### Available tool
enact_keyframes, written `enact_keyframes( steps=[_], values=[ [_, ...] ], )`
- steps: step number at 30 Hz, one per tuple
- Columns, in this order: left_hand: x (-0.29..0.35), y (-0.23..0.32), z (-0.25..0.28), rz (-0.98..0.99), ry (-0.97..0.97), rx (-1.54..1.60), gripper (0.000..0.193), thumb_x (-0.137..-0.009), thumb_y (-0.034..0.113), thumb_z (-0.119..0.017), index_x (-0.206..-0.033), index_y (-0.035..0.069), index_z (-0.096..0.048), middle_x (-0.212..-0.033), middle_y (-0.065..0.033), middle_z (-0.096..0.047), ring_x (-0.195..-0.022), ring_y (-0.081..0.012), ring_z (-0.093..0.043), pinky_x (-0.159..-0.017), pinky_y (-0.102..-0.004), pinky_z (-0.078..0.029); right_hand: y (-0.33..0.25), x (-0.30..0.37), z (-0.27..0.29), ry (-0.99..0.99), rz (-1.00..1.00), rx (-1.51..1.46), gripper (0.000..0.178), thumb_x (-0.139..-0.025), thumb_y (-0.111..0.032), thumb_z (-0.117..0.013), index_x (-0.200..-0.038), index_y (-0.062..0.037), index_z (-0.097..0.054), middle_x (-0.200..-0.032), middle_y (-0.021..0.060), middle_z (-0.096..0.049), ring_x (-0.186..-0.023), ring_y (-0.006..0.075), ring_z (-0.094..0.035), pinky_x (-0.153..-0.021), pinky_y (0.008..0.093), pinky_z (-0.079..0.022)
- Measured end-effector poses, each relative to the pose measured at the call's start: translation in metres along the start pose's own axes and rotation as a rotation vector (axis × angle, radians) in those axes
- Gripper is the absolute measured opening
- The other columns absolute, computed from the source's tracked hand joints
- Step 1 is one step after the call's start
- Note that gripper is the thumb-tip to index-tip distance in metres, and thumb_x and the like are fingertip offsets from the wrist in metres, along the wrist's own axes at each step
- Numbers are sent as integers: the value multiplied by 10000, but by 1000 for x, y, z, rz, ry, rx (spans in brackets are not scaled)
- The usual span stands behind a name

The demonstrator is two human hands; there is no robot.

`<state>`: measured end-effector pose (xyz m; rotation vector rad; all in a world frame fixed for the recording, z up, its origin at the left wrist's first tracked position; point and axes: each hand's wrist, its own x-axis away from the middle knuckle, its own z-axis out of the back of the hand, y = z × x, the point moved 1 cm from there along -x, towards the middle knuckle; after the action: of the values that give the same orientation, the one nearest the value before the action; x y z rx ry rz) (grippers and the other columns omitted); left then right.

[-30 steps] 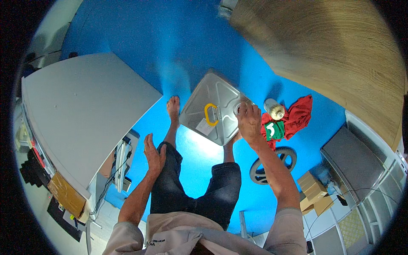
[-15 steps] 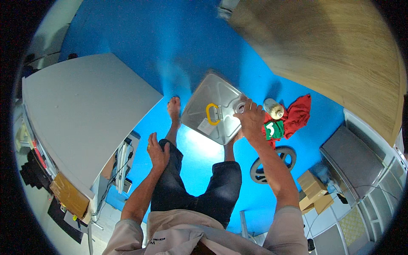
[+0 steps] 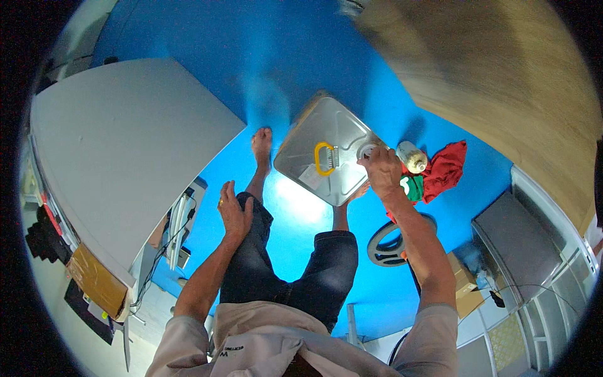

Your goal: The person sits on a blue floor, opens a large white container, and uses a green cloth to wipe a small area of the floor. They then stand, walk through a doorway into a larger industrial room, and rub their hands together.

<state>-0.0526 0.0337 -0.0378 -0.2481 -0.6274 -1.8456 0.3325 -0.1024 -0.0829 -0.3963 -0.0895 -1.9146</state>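
A square silvery metal can (image 3: 301, 147) stands on the blue floor between my feet, its top facing up. A yellow carrying handle (image 3: 319, 158) lies in the middle of that top, beside a small pale label (image 3: 312, 177). My right hand (image 3: 382, 168) is at the can's right corner, fingers curled in at the pale round cap (image 3: 365, 151) and partly covering it. My left hand (image 3: 235, 210) rests on my left knee with its fingers apart, holding nothing.
Right of the can lie a whitish bottle (image 3: 412, 158) and a red cloth (image 3: 445, 173) with a green patch. A dark steering-wheel-like ring (image 3: 383, 248) is behind my right forearm. A grey table (image 3: 125, 138) stands left, a wooden tabletop (image 3: 496, 81) far right, cardboard boxes (image 3: 465, 283) lower right.
My right hand's fingers, spread over the cap before, have curled in at it. The can appears slightly farther up and right in the view. My left hand stays on my knee.
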Motion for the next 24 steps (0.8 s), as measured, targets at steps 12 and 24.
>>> enact_keyframes(
  steps=[12,24],
  values=[
    [3,-3,-3,-11,17,25,716,-851,194,-693,-1429,-16,-327,-1442,-256,-354,-1306,-420,-402,-1071,-558,-296,2,6,24,-63,84,20,528,-753,-187,-728,-1223,-30,-547,-1091,142,-582,-917,322,-598,-731,402,-550],
    [0,5,2,6,1,22,691,-843,170,-691,-1414,-15,-348,-1433,-241,-365,-1301,-410,-409,-1070,-542,-303,19,-13,7,-58,289,-101,524,-683,-41,-726,-1177,-5,-553,-1099,168,-559,-1030,328,-591,-826,412,-556]
  ],
)
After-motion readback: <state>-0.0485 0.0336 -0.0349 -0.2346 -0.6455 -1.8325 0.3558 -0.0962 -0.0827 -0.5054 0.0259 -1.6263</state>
